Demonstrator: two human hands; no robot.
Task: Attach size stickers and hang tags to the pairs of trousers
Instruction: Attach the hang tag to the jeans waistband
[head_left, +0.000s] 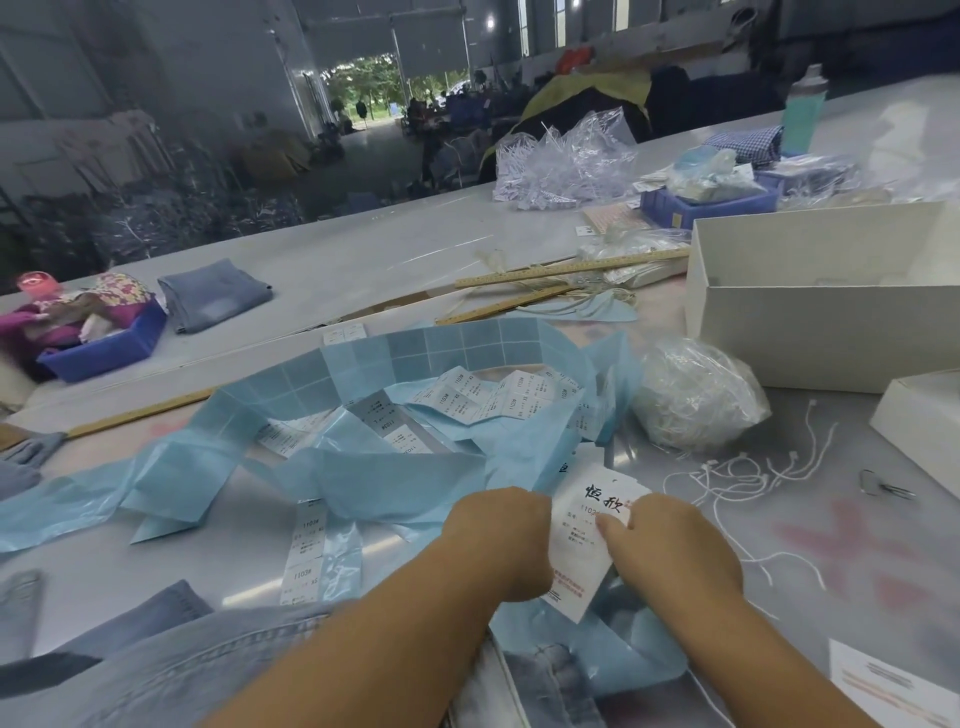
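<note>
Left hand (501, 538), fingers curled, pinches white printed hang tag (582, 551) steady; right hand (670, 545) thumb presses its face, likely seating sticker. Tag above denim trousers (545, 680); white strings (753, 483) within reach.

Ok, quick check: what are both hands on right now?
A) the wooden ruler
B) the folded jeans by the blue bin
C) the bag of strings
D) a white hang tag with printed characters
D: the left hand and right hand both pinch the white hang tag, with the right thumb pressed on its face; the wooden ruler, the bag of strings and the folded jeans lie untouched farther away.
</note>
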